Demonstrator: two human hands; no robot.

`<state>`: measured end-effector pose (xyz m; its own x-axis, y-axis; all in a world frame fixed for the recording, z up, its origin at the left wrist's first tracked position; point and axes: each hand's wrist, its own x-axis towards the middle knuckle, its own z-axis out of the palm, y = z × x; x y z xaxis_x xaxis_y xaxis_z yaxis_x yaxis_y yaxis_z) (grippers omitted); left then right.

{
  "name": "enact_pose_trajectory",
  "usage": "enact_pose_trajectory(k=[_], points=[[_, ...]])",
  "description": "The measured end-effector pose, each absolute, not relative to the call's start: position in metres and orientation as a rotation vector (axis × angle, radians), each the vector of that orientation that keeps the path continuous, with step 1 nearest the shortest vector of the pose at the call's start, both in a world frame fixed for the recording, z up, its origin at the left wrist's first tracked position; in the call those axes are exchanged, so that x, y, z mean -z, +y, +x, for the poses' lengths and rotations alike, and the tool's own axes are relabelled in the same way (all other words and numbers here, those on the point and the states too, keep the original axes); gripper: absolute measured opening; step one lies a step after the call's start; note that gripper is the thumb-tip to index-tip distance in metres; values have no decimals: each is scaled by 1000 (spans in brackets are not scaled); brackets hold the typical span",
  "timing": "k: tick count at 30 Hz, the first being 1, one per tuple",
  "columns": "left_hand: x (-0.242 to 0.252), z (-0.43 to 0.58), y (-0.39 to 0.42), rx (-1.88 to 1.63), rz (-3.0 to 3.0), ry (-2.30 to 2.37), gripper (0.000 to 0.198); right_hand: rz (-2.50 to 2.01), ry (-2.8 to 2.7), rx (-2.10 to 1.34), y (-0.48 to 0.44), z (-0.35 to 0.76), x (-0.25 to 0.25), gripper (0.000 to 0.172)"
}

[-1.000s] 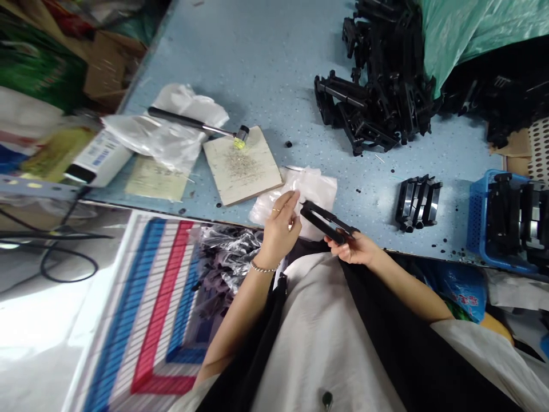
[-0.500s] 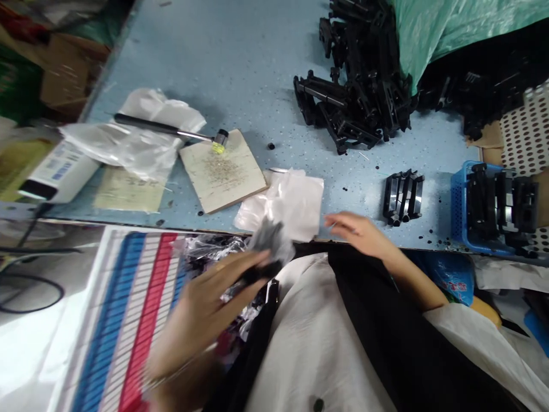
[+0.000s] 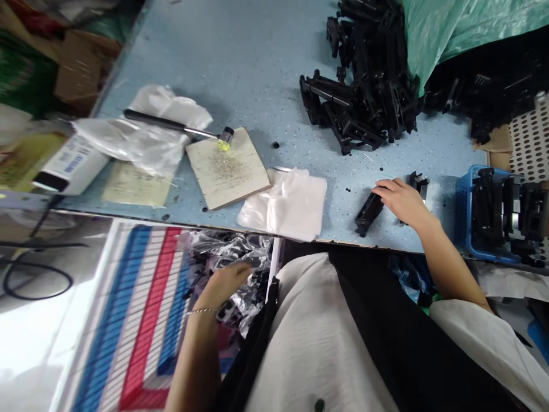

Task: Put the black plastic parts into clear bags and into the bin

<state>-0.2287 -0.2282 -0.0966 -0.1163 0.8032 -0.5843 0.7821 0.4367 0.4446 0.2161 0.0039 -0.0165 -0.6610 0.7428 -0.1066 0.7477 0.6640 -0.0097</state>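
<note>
The right hand (image 3: 405,201), fingers bent together, grips the far end of a black plastic bracket (image 3: 367,218) at the tabletop's (image 3: 240,63) near edge, right of the clear plastic bags (image 3: 298,206). Similar brackets (image 3: 419,184) lie partly behind that hand. The left hand (image 3: 225,284), loosely curled, is over bagged parts (image 3: 253,300) in the striped crate (image 3: 143,320); I cannot tell whether it holds anything.

No text can be read surely. The white box (image 3: 74,165) bears blue print, but its letters are too small and blurred for reading.
</note>
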Motion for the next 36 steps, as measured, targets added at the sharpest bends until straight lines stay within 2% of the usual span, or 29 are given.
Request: enact_pose_trajectory(k=[2,5,9,11,13,16,18,20,25,28,30,33,36], points=[[73,-191,-194,-415,1327,1815,35,1213,2759,130,0,207,17,28],[57,-122,-135,-906,1626,1747,29,1314,2683,235,-4,200,20,25],[71,-72,-80,-704,1825,1939,13,1642,2679,636,-9,203,25,25],[80,-75,-71,-664,1769,1878,11,1825,2642,1080,-14,201,30,24],[84,-89,-69,-750,1629,1767,12,1984,2437,1694,-19,192,36,27],[81,-109,-68,-846,1395,1671,12,1922,1913,2581,-27,161,43,35],[77,-114,-66,-852,1326,1643,13,1732,1645,2972,-31,134,45,37],[74,-112,-67,-825,1294,1649,12,1583,1463,3205,-32,110,47,38],[71,-93,-82,-738,1587,1914,11,1525,1308,3322,-30,86,52,33],[73,-89,-87,-681,1804,1887,6,1599,1298,3327,-29,94,54,28],[74,-95,-85,-721,1724,1789,14,1670,1261,3321,-30,100,54,26],[75,-107,-80,-823,1466,1710,7,1768,1162,3322,-31,106,55,27],[74,-115,-77,-851,1354,1710,18,1754,1115,3350,-33,106,56,27]])
